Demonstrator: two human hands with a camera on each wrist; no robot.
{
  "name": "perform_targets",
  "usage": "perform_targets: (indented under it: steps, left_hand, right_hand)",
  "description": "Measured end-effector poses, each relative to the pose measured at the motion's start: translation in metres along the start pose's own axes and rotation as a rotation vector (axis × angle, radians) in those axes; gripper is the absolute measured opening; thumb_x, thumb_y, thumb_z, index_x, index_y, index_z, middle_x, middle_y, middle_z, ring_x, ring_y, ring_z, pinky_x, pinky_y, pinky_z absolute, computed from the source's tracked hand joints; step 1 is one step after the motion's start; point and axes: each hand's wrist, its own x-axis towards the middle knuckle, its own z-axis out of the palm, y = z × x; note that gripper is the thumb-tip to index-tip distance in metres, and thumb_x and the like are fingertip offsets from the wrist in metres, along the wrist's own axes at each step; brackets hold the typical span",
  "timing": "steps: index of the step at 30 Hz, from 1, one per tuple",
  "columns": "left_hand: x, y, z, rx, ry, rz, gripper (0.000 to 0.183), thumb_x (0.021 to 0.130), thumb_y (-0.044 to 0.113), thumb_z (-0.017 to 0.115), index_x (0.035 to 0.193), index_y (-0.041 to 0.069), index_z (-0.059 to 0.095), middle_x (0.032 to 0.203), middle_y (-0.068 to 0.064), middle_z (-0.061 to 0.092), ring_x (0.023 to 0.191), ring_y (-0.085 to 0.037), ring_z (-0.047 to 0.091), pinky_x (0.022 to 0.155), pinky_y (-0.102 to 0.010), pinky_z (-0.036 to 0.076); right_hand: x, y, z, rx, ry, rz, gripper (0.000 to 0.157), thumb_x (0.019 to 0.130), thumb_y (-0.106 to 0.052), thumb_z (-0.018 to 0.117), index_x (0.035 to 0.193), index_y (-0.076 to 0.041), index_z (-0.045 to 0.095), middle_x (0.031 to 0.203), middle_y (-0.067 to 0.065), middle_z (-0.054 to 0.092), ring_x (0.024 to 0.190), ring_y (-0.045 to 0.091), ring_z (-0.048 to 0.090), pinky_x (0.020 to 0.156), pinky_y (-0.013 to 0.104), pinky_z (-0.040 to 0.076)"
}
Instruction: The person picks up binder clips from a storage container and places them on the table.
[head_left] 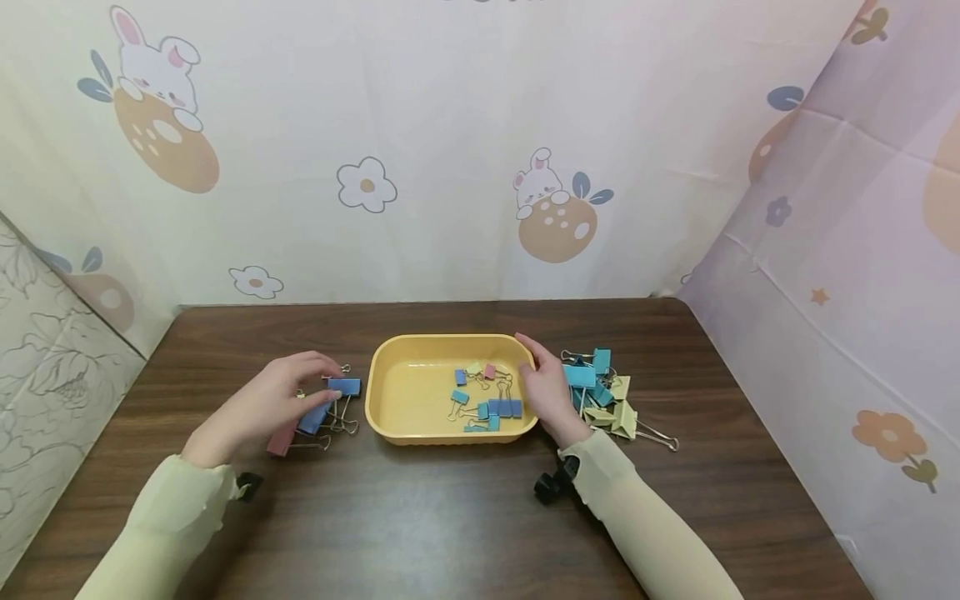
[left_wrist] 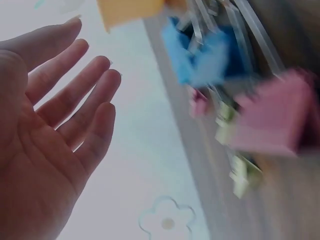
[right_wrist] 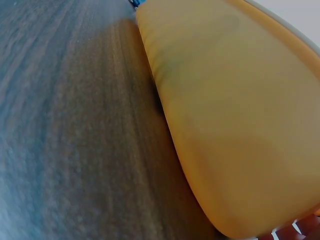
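Note:
My left hand (head_left: 273, 404) hovers over a small group of binder clips at the left of the table, close to a blue binder clip (head_left: 345, 387) and a pink binder clip (head_left: 281, 439). In the left wrist view its fingers (left_wrist: 75, 100) are spread loosely, with nothing in the palm. A yellow plastic tray (head_left: 408, 392) stands mid-table with several small binder clips (head_left: 505, 408) in its right half. Its right end is gripped by my right hand (head_left: 551, 396). The right wrist view is mostly filled by the tray's outer wall (right_wrist: 235, 115).
Right of the tray lies a heap of teal binder clips (head_left: 580, 377) and pale yellow binder clips (head_left: 622, 419), close beside my right hand. The dark wooden table (head_left: 420, 525) ends at a patterned curtain (head_left: 450, 242) behind, with another fabric wall (head_left: 825, 333) on the right.

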Motion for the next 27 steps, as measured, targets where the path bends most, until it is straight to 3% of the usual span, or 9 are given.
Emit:
perform_targets:
  steps: [6, 13, 19, 27]
  left_hand:
    - [0.032, 0.023, 0.000, -0.030, -0.028, 0.081, 0.022, 0.090, 0.017, 0.075, 0.111, 0.014, 0.070, 0.115, 0.002, 0.066, 0.101, -0.020, 0.062, 0.081, -0.043, 0.053]
    - [0.074, 0.053, 0.004, 0.056, -0.095, 0.158, 0.020, 0.092, 0.022, 0.073, 0.111, 0.015, 0.071, 0.113, 0.003, 0.065, 0.099, -0.019, 0.062, 0.085, -0.038, 0.050]
    - [0.110, 0.072, 0.016, 0.063, -0.200, 0.193, 0.022, 0.094, 0.025, 0.071, 0.112, 0.012, 0.071, 0.113, -0.002, 0.067, 0.104, -0.022, 0.063, 0.090, -0.039, 0.049]
    - [0.151, 0.083, 0.033, 0.050, -0.378, 0.198, 0.024, 0.093, 0.023, 0.071, 0.114, 0.011, 0.071, 0.113, -0.004, 0.068, 0.103, -0.020, 0.064, 0.090, -0.035, 0.050]
  right_hand:
    - [0.000, 0.001, 0.000, -0.001, -0.002, 0.002, 0.048, 0.102, -0.004, 0.046, 0.148, -0.021, 0.048, 0.147, 0.004, 0.048, 0.128, 0.021, 0.050, 0.107, 0.041, 0.040]
    - [-0.001, 0.000, 0.000, 0.004, -0.006, -0.012, 0.049, 0.102, -0.003, 0.045, 0.148, -0.019, 0.047, 0.148, 0.006, 0.047, 0.128, 0.023, 0.050, 0.106, 0.043, 0.041]
    - [-0.001, -0.001, 0.000, 0.003, -0.003, -0.028, 0.048, 0.102, -0.003, 0.045, 0.148, -0.017, 0.047, 0.149, 0.007, 0.047, 0.130, 0.024, 0.049, 0.107, 0.043, 0.040]
    - [-0.002, -0.004, 0.001, -0.019, -0.008, -0.022, 0.047, 0.103, -0.004, 0.046, 0.148, -0.016, 0.047, 0.149, 0.008, 0.046, 0.131, 0.026, 0.049, 0.108, 0.044, 0.039]
